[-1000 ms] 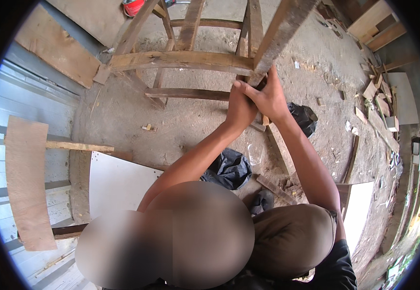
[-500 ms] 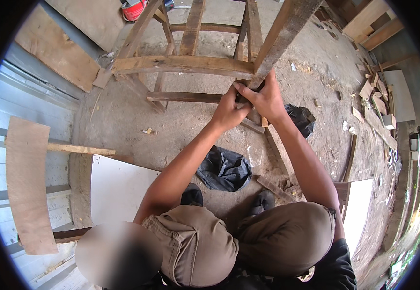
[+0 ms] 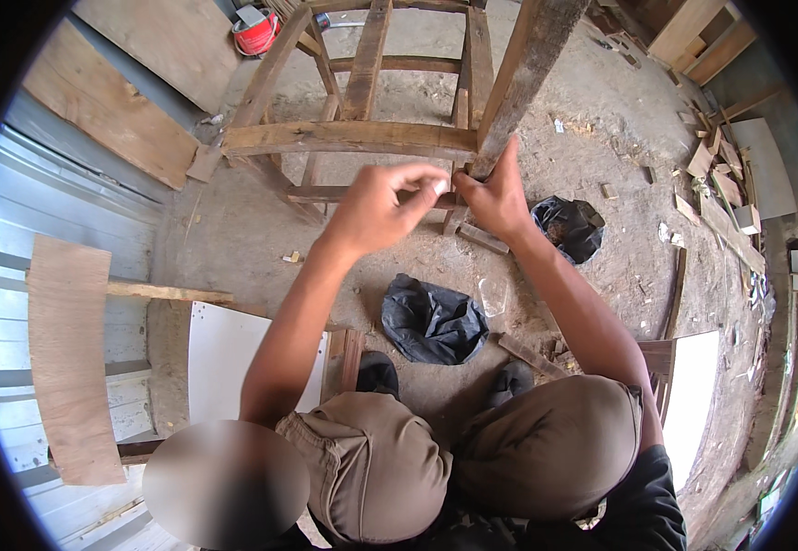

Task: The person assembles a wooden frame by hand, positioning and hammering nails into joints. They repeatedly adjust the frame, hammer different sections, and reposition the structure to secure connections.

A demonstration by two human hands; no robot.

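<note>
A bare wooden frame (image 3: pixel 353 137) of joined posts and rails stands in front of me, its thick post (image 3: pixel 526 78) slanting up to the right. At the lower end of that post, where it meets the front rail, my right hand (image 3: pixel 500 200) grips the wood, with the thumb across the near side. My left hand (image 3: pixel 376 209) is raised just left of the joint, apart from the frame. Its thumb and forefinger are pinched together; anything between them is too small to make out.
Two black plastic bags (image 3: pixel 434 320) (image 3: pixel 571 228) lie on the dirt floor. White boards (image 3: pixel 224 358) (image 3: pixel 693 395) stand on either side of my legs. Wood scraps (image 3: pixel 725 188) are heaped at the right, and plywood sheets (image 3: pixel 109 106) lean at the left. A red bucket (image 3: pixel 256 39) stands at the back.
My left hand has come away from the joint, moving left and toward me with its fingers pinched. My right hand stays on the post. The view has shifted slightly.
</note>
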